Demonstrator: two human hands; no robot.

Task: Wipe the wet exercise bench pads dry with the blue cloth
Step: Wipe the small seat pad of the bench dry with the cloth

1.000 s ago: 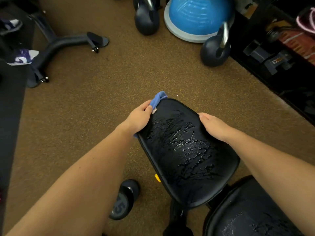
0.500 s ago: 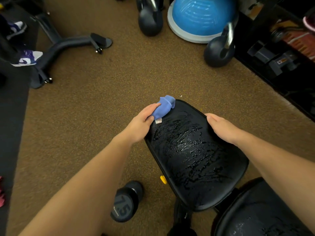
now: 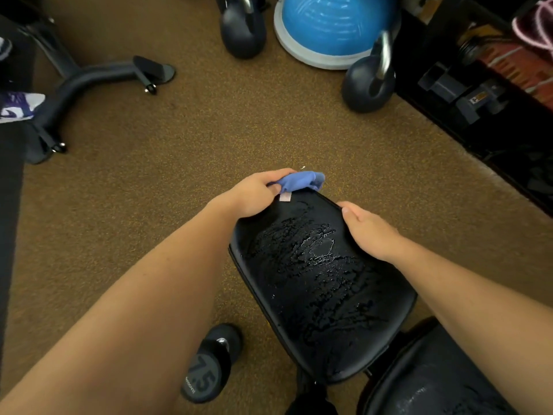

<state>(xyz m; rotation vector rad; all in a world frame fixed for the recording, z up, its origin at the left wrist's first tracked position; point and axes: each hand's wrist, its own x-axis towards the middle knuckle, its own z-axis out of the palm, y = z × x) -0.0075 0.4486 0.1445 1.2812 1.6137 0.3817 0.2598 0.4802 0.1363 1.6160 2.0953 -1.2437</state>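
Note:
A black bench pad (image 3: 323, 292) covered in water droplets stretches away from me in the middle of the view. A second black pad (image 3: 431, 381), also wet, shows at the bottom right. My left hand (image 3: 251, 196) grips the bunched blue cloth (image 3: 302, 180) at the far tip of the wet pad. A small white tag hangs from the cloth. My right hand (image 3: 368, 229) holds the pad's right edge near the far end, fingers wrapped over the rim.
A 7.5 dumbbell (image 3: 209, 366) lies on the brown floor left of the bench. Two kettlebells (image 3: 244, 28) (image 3: 369, 82) and a blue balance dome (image 3: 335, 28) stand ahead. A dark machine base (image 3: 89, 79) is far left, a dumbbell rack (image 3: 466, 91) right.
My left hand has carried the cloth from the pad's left edge round to its far tip. My right hand has stayed on the right edge.

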